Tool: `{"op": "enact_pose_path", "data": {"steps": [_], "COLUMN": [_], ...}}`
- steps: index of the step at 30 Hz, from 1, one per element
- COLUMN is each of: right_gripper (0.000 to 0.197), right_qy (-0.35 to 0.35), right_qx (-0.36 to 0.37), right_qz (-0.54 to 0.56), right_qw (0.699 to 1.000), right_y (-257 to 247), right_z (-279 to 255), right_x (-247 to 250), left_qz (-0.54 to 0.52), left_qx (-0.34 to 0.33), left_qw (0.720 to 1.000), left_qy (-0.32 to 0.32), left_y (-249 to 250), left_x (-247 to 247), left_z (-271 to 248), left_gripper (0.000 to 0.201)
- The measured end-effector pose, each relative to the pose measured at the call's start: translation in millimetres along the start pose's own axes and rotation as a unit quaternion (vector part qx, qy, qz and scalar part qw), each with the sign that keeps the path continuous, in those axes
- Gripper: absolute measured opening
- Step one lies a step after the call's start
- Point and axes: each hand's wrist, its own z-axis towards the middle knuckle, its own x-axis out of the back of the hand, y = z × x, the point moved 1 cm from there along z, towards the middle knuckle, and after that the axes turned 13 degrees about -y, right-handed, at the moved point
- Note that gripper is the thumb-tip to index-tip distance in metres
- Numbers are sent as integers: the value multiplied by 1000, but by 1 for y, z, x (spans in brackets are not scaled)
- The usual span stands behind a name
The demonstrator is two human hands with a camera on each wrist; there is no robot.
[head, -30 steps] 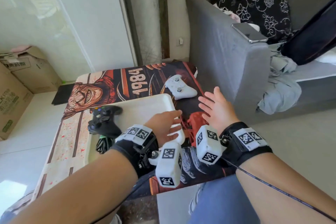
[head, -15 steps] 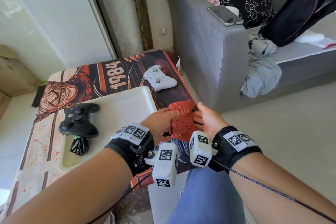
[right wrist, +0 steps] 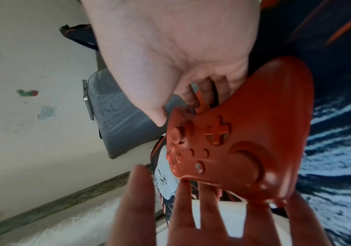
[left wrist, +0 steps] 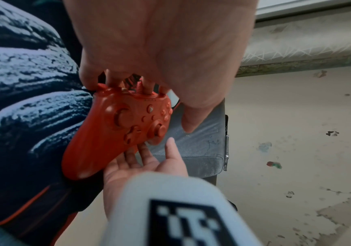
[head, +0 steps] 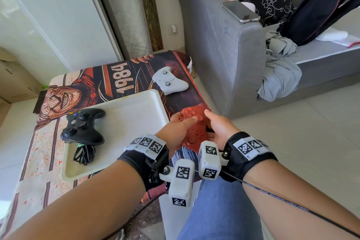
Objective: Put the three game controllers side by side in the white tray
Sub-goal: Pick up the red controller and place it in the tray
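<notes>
Matte red controller (head: 193,128) | both hands' grip grasping it | smooth white tray (head: 136,107) beside

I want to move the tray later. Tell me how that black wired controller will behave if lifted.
The black controller looks rigid and should probably lift as one piece. Its bundled cable looks floppy and would likely dangle or drag across the white tray.

- Your black controller (head: 82,127) lies flat inside the white tray (head: 134,103), at its left end.
- Your red controller (head: 194,128) sits just right of the tray.
- Your white controller (head: 169,81) lies beyond the tray's far right corner.
</notes>
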Motion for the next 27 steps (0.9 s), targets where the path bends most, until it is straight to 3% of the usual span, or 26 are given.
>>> {"op": "enact_pose_path", "data": {"steps": [5, 10, 16, 21, 27], "right_gripper": [31, 43, 48, 50, 30], "right_qy": [-8, -1, 7, 6, -21], "right_qx": [7, 4, 26, 44, 53], "right_qz": [28, 51, 58, 44, 36], "right_qw": [1000, 999, 998, 998, 998], "right_y": [6, 10, 3, -5, -15], "right_z": [0, -2, -2, -4, -3], "right_x": [6, 3, -9, -25, -60], "left_qz": [16, 60, 38, 38, 10], "left_qx": [-20, -60, -99, -127, -142], "left_qw": [1000, 996, 993, 989, 986], "left_qy": [9, 19, 43, 59, 92], "left_y": [-4, -4, 2, 12, 13], "left_x": [0, 2, 19, 39, 70], "left_z": [1, 1, -6, -15, -28], "left_gripper": [62, 52, 40, 43, 44]}}
